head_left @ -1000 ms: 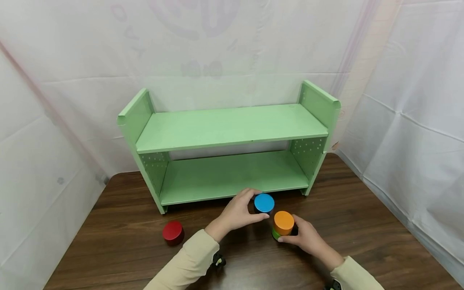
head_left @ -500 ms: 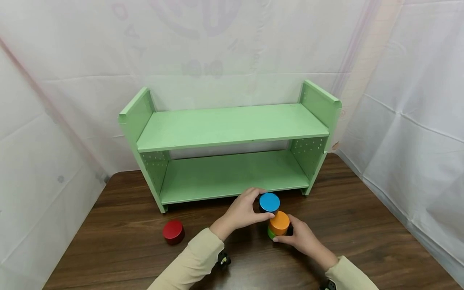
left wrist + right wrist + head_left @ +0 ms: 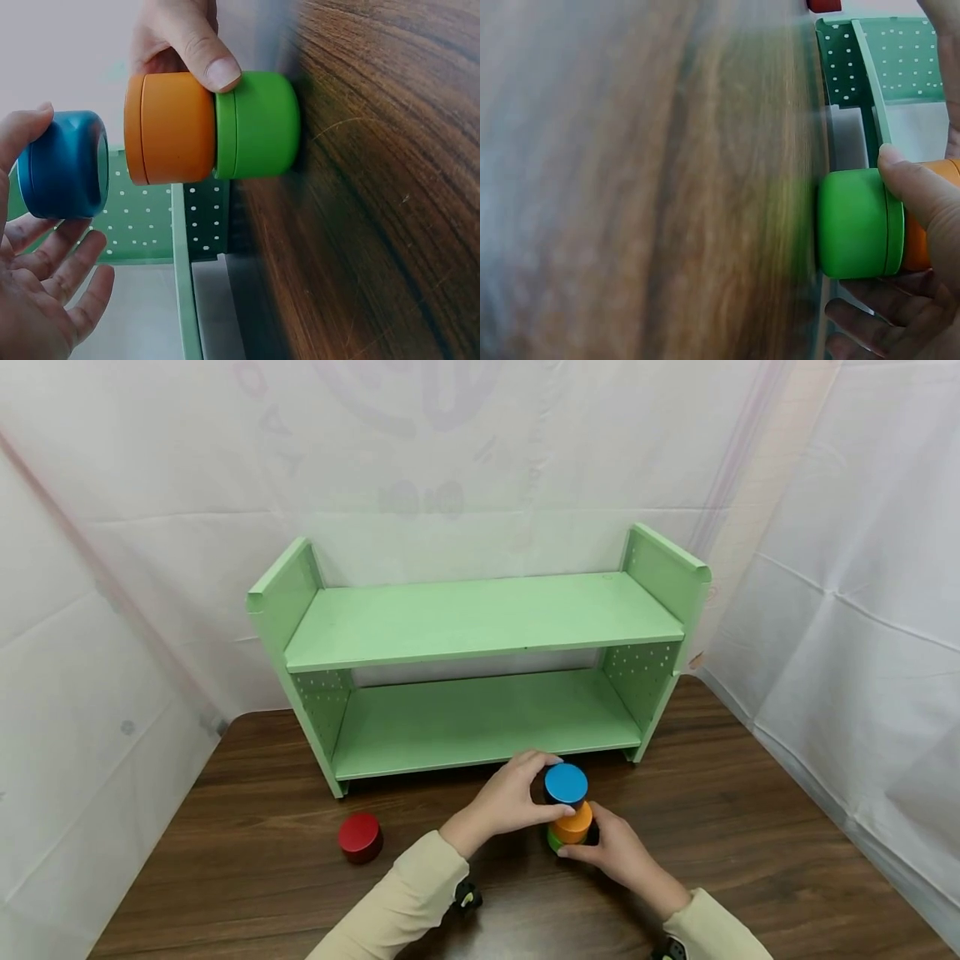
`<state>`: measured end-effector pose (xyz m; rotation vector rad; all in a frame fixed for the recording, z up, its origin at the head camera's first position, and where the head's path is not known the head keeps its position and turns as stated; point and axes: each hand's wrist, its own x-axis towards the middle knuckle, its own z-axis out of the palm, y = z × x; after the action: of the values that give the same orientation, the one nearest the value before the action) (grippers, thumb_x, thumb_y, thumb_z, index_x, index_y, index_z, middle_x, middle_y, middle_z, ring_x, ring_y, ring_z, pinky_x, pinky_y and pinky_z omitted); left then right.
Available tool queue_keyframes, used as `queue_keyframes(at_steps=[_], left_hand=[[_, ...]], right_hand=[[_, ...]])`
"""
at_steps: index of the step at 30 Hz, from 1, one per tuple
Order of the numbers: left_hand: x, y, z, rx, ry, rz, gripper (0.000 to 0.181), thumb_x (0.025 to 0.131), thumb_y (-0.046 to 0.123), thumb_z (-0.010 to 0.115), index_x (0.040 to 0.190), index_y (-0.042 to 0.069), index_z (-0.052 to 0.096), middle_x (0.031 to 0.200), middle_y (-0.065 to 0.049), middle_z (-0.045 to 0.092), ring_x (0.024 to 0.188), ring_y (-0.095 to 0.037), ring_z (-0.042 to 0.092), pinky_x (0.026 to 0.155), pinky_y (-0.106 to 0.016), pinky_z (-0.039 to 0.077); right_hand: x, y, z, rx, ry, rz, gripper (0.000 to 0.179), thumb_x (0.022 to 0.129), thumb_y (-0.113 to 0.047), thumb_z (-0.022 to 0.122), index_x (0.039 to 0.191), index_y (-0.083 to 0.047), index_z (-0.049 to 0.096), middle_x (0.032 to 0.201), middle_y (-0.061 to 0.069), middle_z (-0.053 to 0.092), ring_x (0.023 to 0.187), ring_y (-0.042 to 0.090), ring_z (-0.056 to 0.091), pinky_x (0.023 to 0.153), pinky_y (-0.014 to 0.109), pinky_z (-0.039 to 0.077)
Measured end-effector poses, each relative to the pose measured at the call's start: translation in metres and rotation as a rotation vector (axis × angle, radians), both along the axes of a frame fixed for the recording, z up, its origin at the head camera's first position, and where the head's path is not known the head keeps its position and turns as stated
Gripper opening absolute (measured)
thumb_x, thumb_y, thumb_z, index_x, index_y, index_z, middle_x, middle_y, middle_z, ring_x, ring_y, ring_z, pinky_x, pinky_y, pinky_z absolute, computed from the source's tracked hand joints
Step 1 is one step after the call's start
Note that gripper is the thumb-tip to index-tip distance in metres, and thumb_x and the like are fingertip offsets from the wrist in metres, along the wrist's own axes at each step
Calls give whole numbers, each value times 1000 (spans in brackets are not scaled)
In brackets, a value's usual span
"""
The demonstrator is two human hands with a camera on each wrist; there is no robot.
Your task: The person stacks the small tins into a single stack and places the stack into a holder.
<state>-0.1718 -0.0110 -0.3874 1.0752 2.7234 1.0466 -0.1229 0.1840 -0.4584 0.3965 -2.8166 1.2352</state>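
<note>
My left hand (image 3: 517, 797) pinches a blue round tin (image 3: 566, 783) between thumb and fingers. In the left wrist view, a gap shows between the blue tin (image 3: 64, 165) and the orange tin (image 3: 172, 127) beneath it. That orange tin sits on a green tin (image 3: 259, 124), which stands on the table. My right hand (image 3: 622, 852) grips the orange and green stack from the right, its thumb near the seam between the two. In the right wrist view, the thumb lies by the lid of the green tin (image 3: 859, 223). A red tin (image 3: 360, 837) stands apart at the left.
A light green two-tier shelf (image 3: 480, 618) stands at the back of the dark wooden table (image 3: 247, 860), just behind the hands. White cloth (image 3: 480, 460) hangs behind it and at both sides.
My left hand has carried the blue tin rightward, from beside the stack to over it. My right hand and the orange and green tins have shifted a little left.
</note>
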Motion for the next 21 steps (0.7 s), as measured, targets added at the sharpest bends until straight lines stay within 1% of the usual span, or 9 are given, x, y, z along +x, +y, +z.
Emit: queue_keyframes(at_steps=[4, 8, 11, 17, 21], left_hand=[[1, 1, -1, -7, -1, -5, 62, 81, 43, 73, 131, 14, 53, 130, -3, 55, 120, -21, 52, 97, -40, 46], [0, 1, -4, -11, 7, -15, 61, 81, 42, 73, 131, 14, 53, 130, -2, 55, 120, -20, 52, 97, -38, 47], [1, 1, -6, -14, 13, -22, 61, 82, 41, 73, 131, 13, 52, 131, -3, 55, 121, -20, 52, 97, -38, 46], [2, 0, -9, -39, 33, -28, 61, 82, 43, 72, 131, 12, 52, 127, -3, 56, 117, -20, 54, 95, -37, 48], [1, 0, -10, -44, 19, -27, 61, 82, 43, 72, 131, 13, 52, 127, -3, 56, 116, -20, 54, 94, -36, 48]], right_hand=[[-1, -2, -1, 1, 15, -3, 56, 74, -32, 81, 118, -5, 57, 110, 7, 65, 100, 25, 63, 84, 44, 51], [-3, -4, -2, -1, 28, -1, 57, 74, -31, 82, 119, -5, 57, 113, 9, 65, 101, 26, 64, 85, 45, 51], [-3, -6, -3, -11, 23, -5, 58, 73, -29, 82, 120, -5, 57, 114, 10, 65, 102, 27, 64, 85, 46, 51], [-4, -7, -3, -18, 22, -19, 60, 72, -28, 83, 120, -4, 57, 115, 11, 65, 104, 29, 63, 86, 47, 50], [-4, -8, -3, -13, 28, -29, 60, 71, -28, 84, 119, -4, 58, 115, 10, 65, 104, 29, 63, 86, 48, 50]])
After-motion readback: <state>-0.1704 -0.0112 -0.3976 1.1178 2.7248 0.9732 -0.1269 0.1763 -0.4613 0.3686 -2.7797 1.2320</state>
